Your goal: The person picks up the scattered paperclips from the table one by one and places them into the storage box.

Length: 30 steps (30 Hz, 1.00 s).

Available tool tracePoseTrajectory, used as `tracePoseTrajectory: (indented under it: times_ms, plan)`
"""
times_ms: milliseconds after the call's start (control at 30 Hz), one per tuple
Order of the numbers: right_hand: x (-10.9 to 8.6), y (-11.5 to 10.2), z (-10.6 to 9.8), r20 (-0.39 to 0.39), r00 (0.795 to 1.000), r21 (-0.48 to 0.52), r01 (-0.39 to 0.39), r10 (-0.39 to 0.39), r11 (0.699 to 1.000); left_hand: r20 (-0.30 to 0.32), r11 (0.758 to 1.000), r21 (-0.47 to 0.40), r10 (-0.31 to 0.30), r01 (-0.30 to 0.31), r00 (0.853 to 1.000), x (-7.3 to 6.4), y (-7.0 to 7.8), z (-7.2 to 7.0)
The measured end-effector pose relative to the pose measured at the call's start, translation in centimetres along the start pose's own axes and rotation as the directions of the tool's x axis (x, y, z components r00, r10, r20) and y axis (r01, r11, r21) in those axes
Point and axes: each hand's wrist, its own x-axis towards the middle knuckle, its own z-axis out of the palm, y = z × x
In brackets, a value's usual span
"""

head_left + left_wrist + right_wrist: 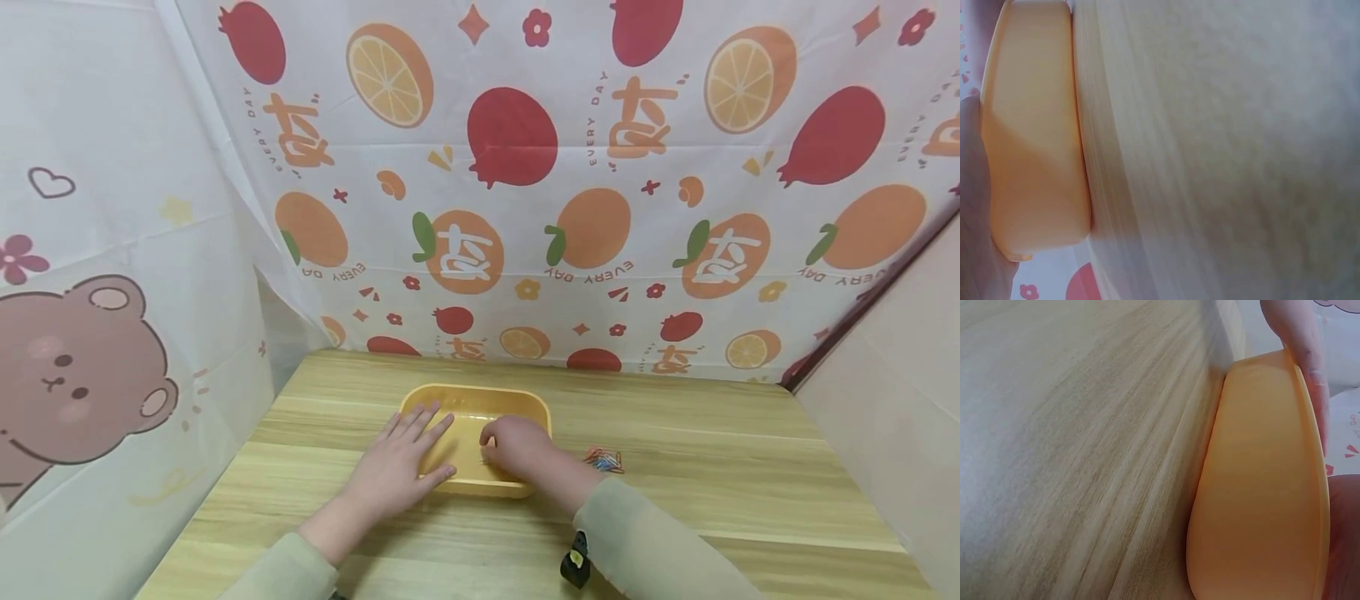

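A yellow-orange plastic tray [480, 487] with rounded corners sits on the wooden table. My left hand [396, 457] lies over its left rim, fingers spread and straight, the thumb along the near edge. Inside the tray, toward its right half, is my right hand [519, 446], fingers curled downward with the tips low over the bottom. What those fingertips hold, if anything, I cannot tell. A small pile of coloured paper clips [604, 460] lies just right of the tray, beside the right forearm. Both wrist views show mainly the tray's outer wall [1035, 144].
The wooden table [712, 500] extends to both sides of the tray. A fruit-printed cloth [517, 208] hangs along its back edge, and a bear-printed cloth [90, 367] hangs at the left. A black strap piece [576, 567] hangs by the right sleeve.
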Motion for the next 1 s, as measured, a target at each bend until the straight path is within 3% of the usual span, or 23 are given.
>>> tracePoseTrajectory:
  times_ms: [300, 600, 1000]
  plan:
    - [-0.3, 0.3, -0.3, -0.051, 0.998, 0.097, -0.024, 0.029, 0.995, -0.015, 1.000, 0.013, 0.007, -0.007, 1.000, -0.1, -0.1, 0.0]
    - [-0.8, 1.1, -0.7, -0.130, 0.991, 0.112, -0.013, 0.027, 0.994, 0.003, 1.000, 0.003, 0.003, -0.003, 1.000, 0.0, -0.1, 0.1]
    - [-2.4, 2.0, -1.7, -0.262, 0.964, 0.179, 0.011, 0.036, 0.984, 0.019, 1.000, -0.002, -0.010, 0.010, 1.000, 0.1, -0.1, 0.1]
